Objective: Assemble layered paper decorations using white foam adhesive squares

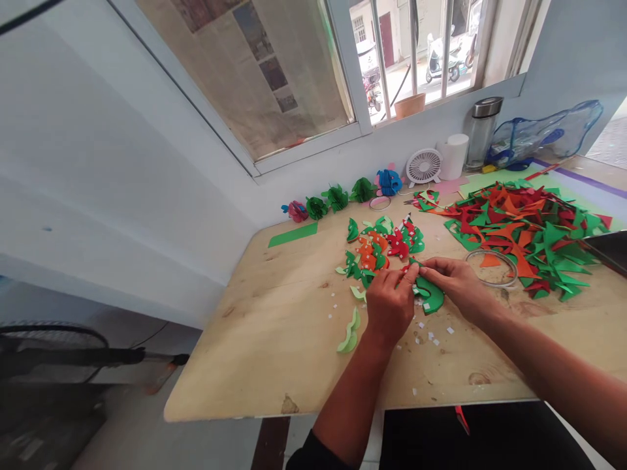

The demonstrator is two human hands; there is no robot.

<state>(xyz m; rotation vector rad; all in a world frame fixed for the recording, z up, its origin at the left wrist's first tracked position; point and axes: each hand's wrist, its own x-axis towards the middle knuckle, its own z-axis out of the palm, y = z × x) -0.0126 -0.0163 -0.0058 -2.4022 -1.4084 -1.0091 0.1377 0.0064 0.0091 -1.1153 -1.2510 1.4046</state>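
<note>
A curved green paper piece [434, 297] with small white squares on it lies under my fingers near the middle of the wooden table [274, 313]. My left hand [392, 301] pinches at its upper left end. From the right, my right hand [450, 279] holds the same piece by its top edge, and the fingertips of both hands meet there. Just beyond my hands is a cluster of cut pieces, among them orange ones [365, 251] and red ones [398, 244]. A pale green wavy piece [349, 333] rests left of my left forearm.
At the right is a large heap of red, orange and green scraps [529, 228], with a tape roll [491, 268] beside it. Along the wall stand paper figures [337, 198], a small white fan [424, 166] and a glass bottle [482, 134]. White bits [431, 336] lie near the front.
</note>
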